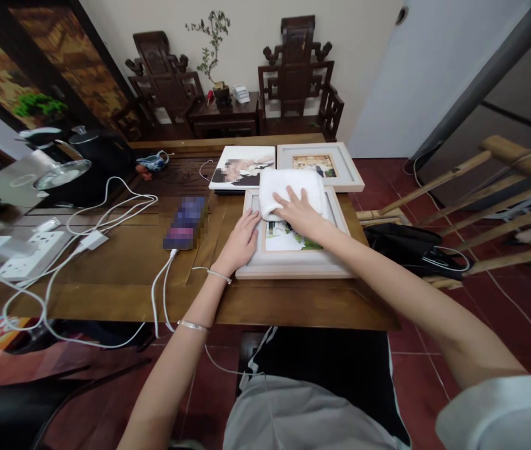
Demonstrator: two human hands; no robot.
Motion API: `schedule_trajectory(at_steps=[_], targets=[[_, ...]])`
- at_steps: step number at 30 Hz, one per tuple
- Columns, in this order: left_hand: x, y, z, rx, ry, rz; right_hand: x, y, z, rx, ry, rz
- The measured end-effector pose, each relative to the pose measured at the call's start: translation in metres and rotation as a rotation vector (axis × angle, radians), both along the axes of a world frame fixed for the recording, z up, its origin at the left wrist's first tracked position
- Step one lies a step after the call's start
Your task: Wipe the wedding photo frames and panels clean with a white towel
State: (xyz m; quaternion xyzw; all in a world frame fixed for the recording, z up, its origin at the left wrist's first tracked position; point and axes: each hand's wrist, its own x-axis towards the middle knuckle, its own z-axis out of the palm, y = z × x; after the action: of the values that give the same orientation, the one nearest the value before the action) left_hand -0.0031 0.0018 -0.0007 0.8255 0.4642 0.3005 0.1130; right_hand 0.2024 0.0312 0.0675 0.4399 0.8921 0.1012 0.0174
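pressed down with both, closed on nothing: laid the left grip (241, 240) flat and open, fingers together, on the left rail of the near white frame (293, 270); spread the right grip (300, 212) palm down over the near edge of a folded white cloth (291, 184), fingers extended, not curled round it.

saw, far left on the wooden surface (119, 272), a white power strip (30, 253) with white cables (119, 206) looping toward the front edge. passed next a white charger block (92, 239), then a phone (185, 222) lying flat with a cable at its near end, just left of the left grip. wore a thin bracelet (218, 274) at the left wrist.

found the near white frame lying flat on the right half of the surface, close to the front edge, its photo (288, 242) partly covered by cloth and right grip. noted the cloth resting on the frame's far part, overlapping the far rail.

beyond it spotted an unframed photo print (241, 165) and, to its right, a second white frame (347, 178), both flat; could not tell whether touching the near one.

off the right edge, made out a black bag (410, 244) beside bamboo chair rails (481, 200).
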Motion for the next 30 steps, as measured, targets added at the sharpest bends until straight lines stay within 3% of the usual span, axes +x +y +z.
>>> schedule_trajectory(at_steps=[4,10,13,16,19,24,30], targets=[[0.002,0.000,-0.002,-0.004,-0.011,0.022,0.008,-0.035,0.004,-0.118,-0.020,0.024],[0.005,-0.001,-0.003,-0.009,-0.016,0.051,0.025,-0.105,0.031,-0.312,0.004,0.188],[0.005,-0.001,-0.003,-0.004,-0.008,0.047,0.028,-0.133,0.040,-0.333,0.048,0.281],[0.004,-0.001,-0.003,-0.004,-0.009,0.039,0.024,-0.144,0.035,-0.277,0.053,0.275],[0.003,0.000,-0.002,-0.004,-0.014,0.035,0.021,-0.132,0.019,-0.202,0.046,0.203],[0.003,0.000,0.001,-0.019,0.011,0.026,0.017,-0.064,0.005,-0.067,0.020,0.083],[0.005,-0.001,0.003,0.033,0.011,0.015,-0.009,0.002,0.005,0.152,0.052,0.253]])
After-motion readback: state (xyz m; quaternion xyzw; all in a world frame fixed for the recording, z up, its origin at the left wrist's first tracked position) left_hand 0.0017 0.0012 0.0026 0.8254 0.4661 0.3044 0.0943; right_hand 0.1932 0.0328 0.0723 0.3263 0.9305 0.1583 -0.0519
